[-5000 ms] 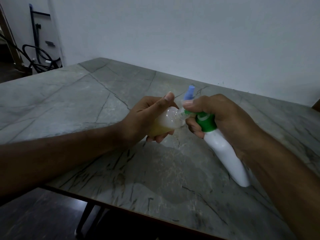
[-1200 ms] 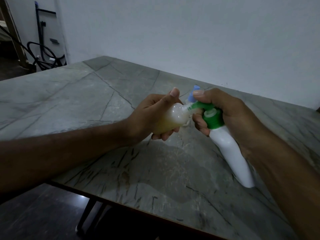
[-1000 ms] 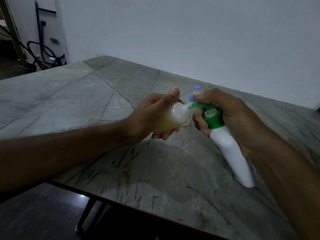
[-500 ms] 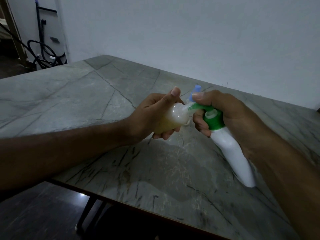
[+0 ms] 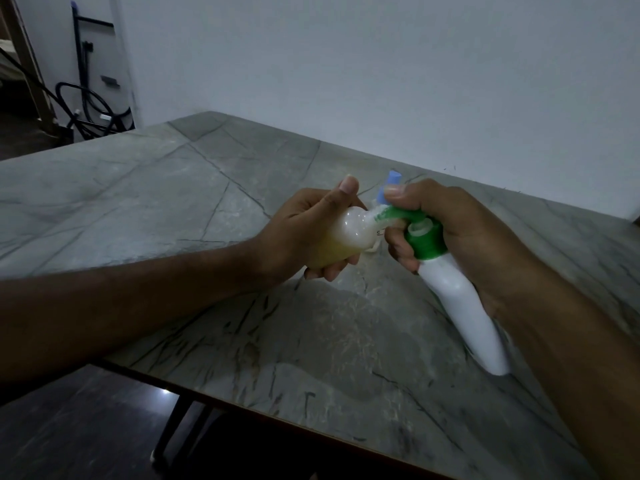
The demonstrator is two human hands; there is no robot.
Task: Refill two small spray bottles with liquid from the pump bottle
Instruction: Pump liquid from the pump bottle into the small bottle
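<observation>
while two hands are seen over the grey marble-patterned table [image 5: 145, 188], one white pump bottle [image 5: 460, 306] with a green pump head [image 5: 424, 239] and one small translucent bottle [image 5: 346, 237] are counted, plus one blue piece [image 5: 389, 190] partly hidden behind the right thumb; what it belongs to cannot be told. the small translucent bottle, holding yellowish liquid in its lower part, is gripped by the left hand [image 5: 304, 233], fingers curled under it and thumb raised along its top. the pump bottle is held tilted by the right hand [image 5: 460, 230], its base resting on the table, fingers wrapped about the green collar and the thumb laid on the pump head. the green spout is set against the small bottle's mouth, between the two hands.
</observation>
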